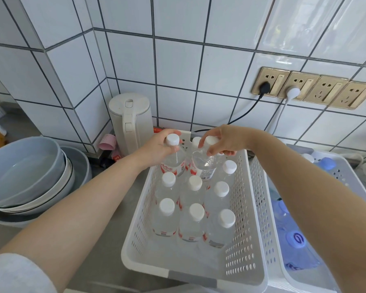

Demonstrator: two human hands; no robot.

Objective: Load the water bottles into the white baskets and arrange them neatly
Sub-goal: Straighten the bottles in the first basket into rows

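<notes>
A white perforated basket (244, 246) sits on the counter in front of me, holding several upright clear water bottles with white caps and red labels. My left hand (159, 149) grips the neck of one such bottle (173, 160) at the basket's far left corner. My right hand (222, 141) holds a tilted bottle (205, 161) by its neck over the far end, next to another cap behind it. A second white basket (260, 199) stands to the right, holding several blue-capped bottles (296, 243).
A stack of grey bowls (28, 178) sits on the left of the counter. A white electric kettle (131, 121) stands against the tiled wall behind the basket. Gold wall sockets (313, 90) carry a black and a white plug with cords hanging down. A glass bowl is at the right edge.
</notes>
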